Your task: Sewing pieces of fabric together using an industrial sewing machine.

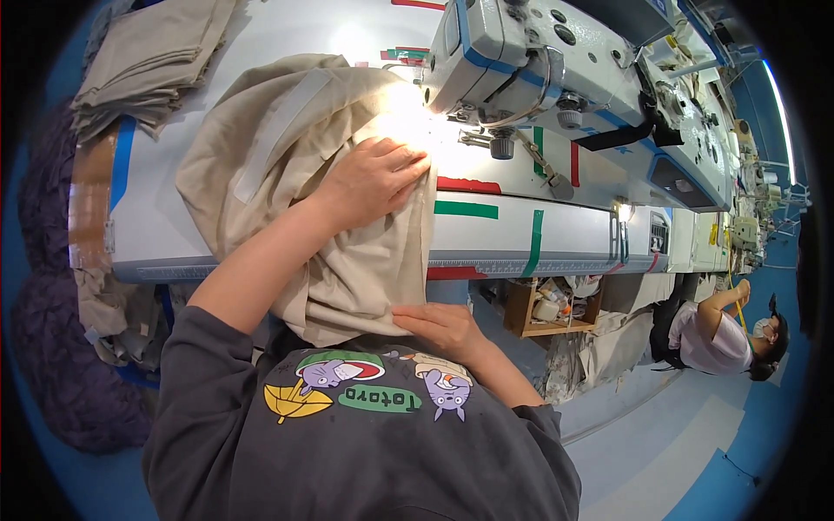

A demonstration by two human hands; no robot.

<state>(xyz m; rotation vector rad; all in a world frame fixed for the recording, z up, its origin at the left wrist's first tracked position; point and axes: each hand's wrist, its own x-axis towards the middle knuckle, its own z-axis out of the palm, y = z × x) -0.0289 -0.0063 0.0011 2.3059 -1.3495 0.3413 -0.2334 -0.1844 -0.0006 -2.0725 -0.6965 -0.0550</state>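
At ten o'clock sits a stack; nearer centre, cloth drapes off the worktop. Left grip, fingers bent, rests atop it at eleven, right grip touches it near six (whether either pinches, I cannot tell); machine, one o'clock.

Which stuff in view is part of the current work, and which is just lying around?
In use:
beige cloth, left hand on top, right hand at its near part
sewing machine, its lit end by the cloth

Apparently lying about, untouched:
folded beige stack, possibly related
dark purple heap
wooden box with clutter
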